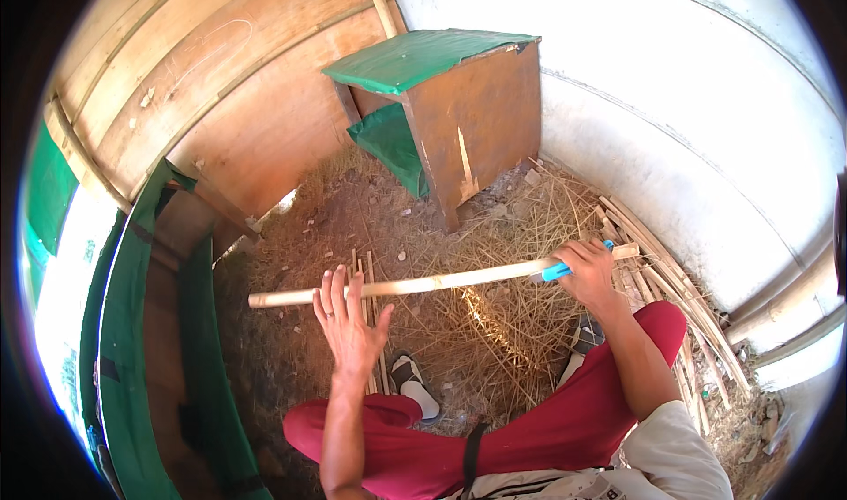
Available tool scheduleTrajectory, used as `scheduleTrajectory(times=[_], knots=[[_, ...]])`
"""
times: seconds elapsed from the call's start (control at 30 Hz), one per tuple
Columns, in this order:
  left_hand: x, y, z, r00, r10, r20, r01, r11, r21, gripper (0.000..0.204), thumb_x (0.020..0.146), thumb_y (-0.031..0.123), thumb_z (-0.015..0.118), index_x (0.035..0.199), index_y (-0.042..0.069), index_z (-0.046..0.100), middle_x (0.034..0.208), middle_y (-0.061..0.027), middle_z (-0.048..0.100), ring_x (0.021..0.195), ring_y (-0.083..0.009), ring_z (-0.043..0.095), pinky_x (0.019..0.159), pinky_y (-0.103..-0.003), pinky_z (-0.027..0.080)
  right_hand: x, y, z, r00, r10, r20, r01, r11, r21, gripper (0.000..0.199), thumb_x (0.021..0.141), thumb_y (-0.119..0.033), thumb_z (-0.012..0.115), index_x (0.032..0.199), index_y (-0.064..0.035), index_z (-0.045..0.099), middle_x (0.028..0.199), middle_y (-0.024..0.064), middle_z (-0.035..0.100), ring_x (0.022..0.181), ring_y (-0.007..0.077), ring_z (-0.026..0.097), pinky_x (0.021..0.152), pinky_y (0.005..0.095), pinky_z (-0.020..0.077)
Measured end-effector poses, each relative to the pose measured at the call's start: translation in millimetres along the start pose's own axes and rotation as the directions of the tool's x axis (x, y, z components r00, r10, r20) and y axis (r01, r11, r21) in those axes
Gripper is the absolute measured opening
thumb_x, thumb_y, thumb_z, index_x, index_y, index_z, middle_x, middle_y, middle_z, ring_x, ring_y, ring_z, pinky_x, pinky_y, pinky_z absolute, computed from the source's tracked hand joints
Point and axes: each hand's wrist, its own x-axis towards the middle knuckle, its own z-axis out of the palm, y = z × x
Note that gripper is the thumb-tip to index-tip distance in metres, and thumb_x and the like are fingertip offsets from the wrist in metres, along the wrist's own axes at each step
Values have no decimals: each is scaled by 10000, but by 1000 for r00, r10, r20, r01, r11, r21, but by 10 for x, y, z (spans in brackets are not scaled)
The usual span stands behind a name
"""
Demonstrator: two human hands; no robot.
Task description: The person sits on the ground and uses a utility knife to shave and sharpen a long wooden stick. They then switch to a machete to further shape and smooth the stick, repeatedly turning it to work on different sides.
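A long, pale bamboo strip (441, 282) spans the space in front of me, its left end a little lower than its right. My left hand (348, 332) has its fingers stretched out across the strip near that left end, thumb apart. Towards the other end, my right hand (584, 270) is closed around a blue utility knife (558, 272) and against the strip. The knife's blade is hard to make out. The strip's right tip sticks out past my right hand.
Straw (476, 323) litters the dirt floor. Split bamboo lengths (675, 293) lie along the white wall at right, with thinner sticks (381, 359) by my left foot. A green-topped wooden box (472, 116) stands ahead. A green-covered wooden shelf (163, 323) is at left.
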Motion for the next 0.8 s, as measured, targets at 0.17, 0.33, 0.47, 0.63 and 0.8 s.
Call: scheduleTrajectory(times=[0.17,0.33,0.47,0.63,0.8], knots=[[163,-191,-357,915,110,389,-76,992,-101,749,668,304,869,1287,65,520,1350,-160,505,1314,-342,449,1128,-553,293,-2,-13,-87,998,34,-60,-33,999,19,158,662,-105,768,773,-106,655,761,14,677,630,195,620,564,329,412],[74,-298,-432,907,221,358,-200,975,-96,587,699,250,857,1176,43,585,1261,-143,573,1211,-339,533,1082,-526,354,-79,-7,-128,995,94,-38,-91,993,74,156,650,-94,774,755,-95,659,726,26,662,622,217,611,573,340,424],[10,52,-782,948,299,-109,-307,949,-65,467,725,179,843,1096,22,607,1132,-150,621,1103,-352,579,1012,-509,417,-97,-17,-174,972,235,-14,-232,967,103,156,644,-87,772,755,-90,661,707,43,644,623,246,607,583,359,432],[-518,-214,-565,721,-613,324,443,48,-895,443,905,432,662,1111,55,554,1091,-109,605,1043,-270,574,899,-440,467,-51,-81,-163,949,312,-36,-305,944,126,163,637,-91,777,751,-86,660,698,58,634,623,258,609,595,374,450],[-223,-364,-430,718,-583,381,6,-543,-840,539,927,579,552,1139,84,520,1092,-89,571,1069,-251,561,922,-453,447,-220,-98,-91,931,303,204,-345,912,219,293,611,-226,861,745,-78,647,697,72,626,637,269,626,605,384,486]])
